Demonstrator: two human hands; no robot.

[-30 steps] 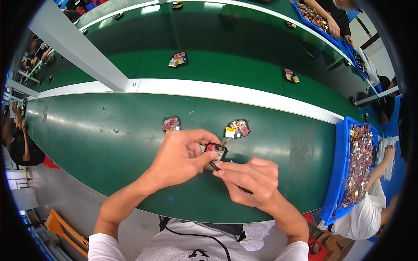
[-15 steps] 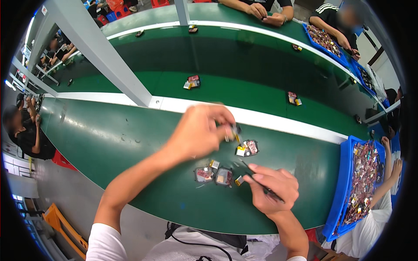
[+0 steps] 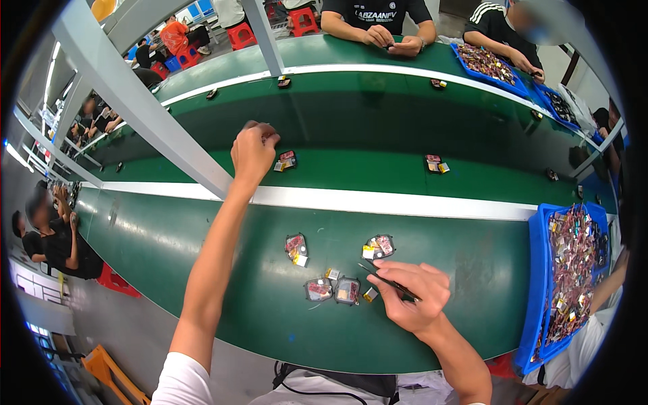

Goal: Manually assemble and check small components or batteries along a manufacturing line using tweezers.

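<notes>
My left hand (image 3: 253, 152) is stretched out over the far green surface, beside a small assembly (image 3: 286, 160) lying there. Its fingers are curled, and whatever they hold is too hidden to make out. Dark tweezers (image 3: 403, 290) are gripped in my right hand (image 3: 418, 293), their tips near an open black case (image 3: 379, 246) with red wiring and a yellow-ended battery. Left of this, another open case (image 3: 295, 248) lies on the near bench. Two more, one case (image 3: 318, 289) and its neighbour (image 3: 347, 290), lie side by side, with loose batteries (image 3: 370, 294) nearby.
A blue tray (image 3: 533, 290) heaped with wired parts stands at the right bench edge. A white rail (image 3: 378, 202) divides the bench from the far surface. A grey post (image 3: 145, 101) slants down to it at left. Co-workers sit opposite and at both sides.
My left hand has moved from above the near bench to beyond the rail, uncovering a case on the left. The tweezers stay in my right hand. The whole view has shifted.
</notes>
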